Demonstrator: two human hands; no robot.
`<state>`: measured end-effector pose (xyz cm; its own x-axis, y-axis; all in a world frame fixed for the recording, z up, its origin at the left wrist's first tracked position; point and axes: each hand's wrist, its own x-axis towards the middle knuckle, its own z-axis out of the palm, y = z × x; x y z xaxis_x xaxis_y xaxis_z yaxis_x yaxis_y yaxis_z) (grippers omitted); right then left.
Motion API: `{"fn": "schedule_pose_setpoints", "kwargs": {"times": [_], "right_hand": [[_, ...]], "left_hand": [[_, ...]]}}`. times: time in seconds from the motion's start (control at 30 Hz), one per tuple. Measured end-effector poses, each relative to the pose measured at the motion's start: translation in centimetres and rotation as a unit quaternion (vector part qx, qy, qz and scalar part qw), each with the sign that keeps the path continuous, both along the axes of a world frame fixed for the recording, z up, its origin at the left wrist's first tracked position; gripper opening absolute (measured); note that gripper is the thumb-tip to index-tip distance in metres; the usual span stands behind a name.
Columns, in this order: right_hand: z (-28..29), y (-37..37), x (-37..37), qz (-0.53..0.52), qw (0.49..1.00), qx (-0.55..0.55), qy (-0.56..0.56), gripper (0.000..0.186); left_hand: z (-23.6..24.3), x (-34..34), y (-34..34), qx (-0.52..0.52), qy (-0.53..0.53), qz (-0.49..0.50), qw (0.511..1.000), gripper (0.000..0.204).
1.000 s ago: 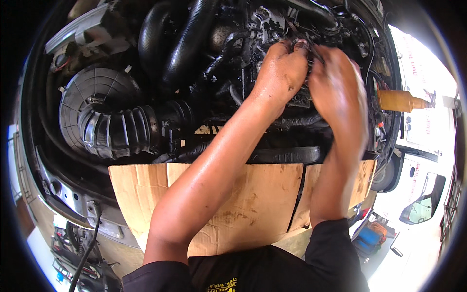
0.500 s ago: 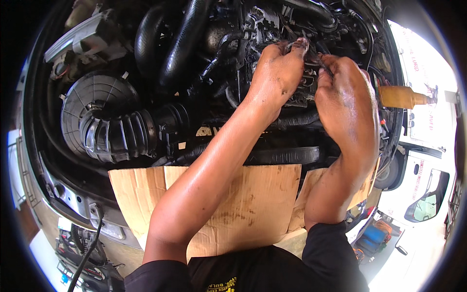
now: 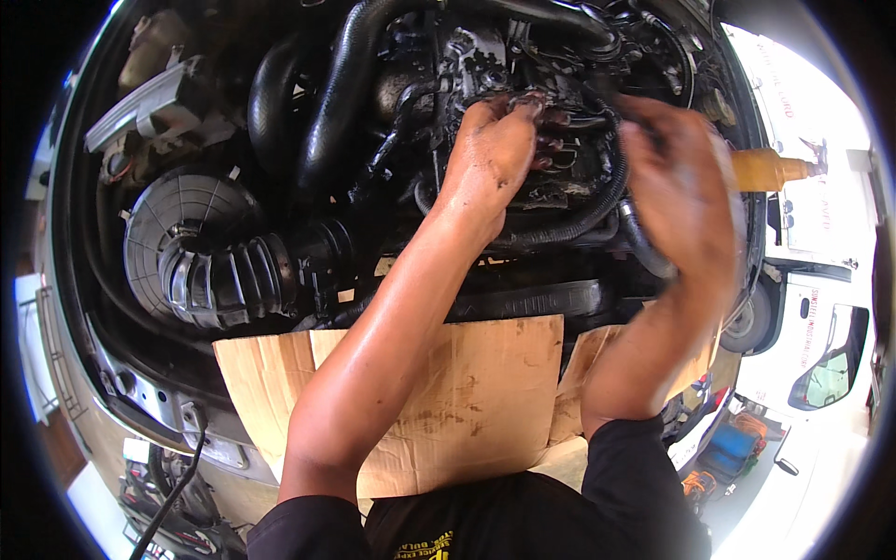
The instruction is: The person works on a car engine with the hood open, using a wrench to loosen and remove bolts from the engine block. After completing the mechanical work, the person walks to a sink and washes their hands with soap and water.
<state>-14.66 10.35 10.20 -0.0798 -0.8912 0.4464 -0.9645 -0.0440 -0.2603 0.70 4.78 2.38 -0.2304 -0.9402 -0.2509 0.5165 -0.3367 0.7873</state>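
1. Black shirt [image 3: 509, 518], at the lower edge: small yellow lettering [image 3: 429, 541] in rows on the chest, with a larger yellow mark beside it that is partly cut off by the picture's rim.
2. White vehicle door [image 3: 803, 280], at the right: one line of small red capitals [image 3: 789, 317] running top to bottom, left of the window.
3. White surface [image 3: 807, 117] above the door: red lettering in two separate patches, turned sideways, pale from glare and only partly legible.

Left grip [image 3: 487, 157] at dark engine [image 3: 476, 61], right grip [image 3: 681, 177] nearby
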Motion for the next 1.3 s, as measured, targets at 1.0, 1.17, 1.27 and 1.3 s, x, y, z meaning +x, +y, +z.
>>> {"fn": "schedule_pose_setpoints", "kwargs": {"times": [1.0, 1.17, 1.27, 1.3], "right_hand": [[-0.3, -0.3, -8.4, -0.067, 0.992, 0.096, 0.050, 0.024], [-1.0, -0.3, -7.4, -0.048, 0.991, 0.102, 0.066, 0.021], [0.3, 0.6, -7.6, -0.045, 0.989, 0.104, 0.093, 0.021], [1.2, 1.3, -7.4, -0.037, 0.989, 0.098, 0.102, 0.020]], "left_hand": [[-0.4, -1.3, 0.1, 0.023, -0.114, -0.052, 0.992, 0.048], [0.3, -1.5, 0.1, 0.014, -0.120, -0.068, 0.990, 0.044], [0.0, -1.3, -0.2, 0.018, -0.122, -0.072, 0.990, 0.045], [0.1, -1.2, -0.2, 0.023, -0.130, -0.070, 0.989, 0.045]]}}
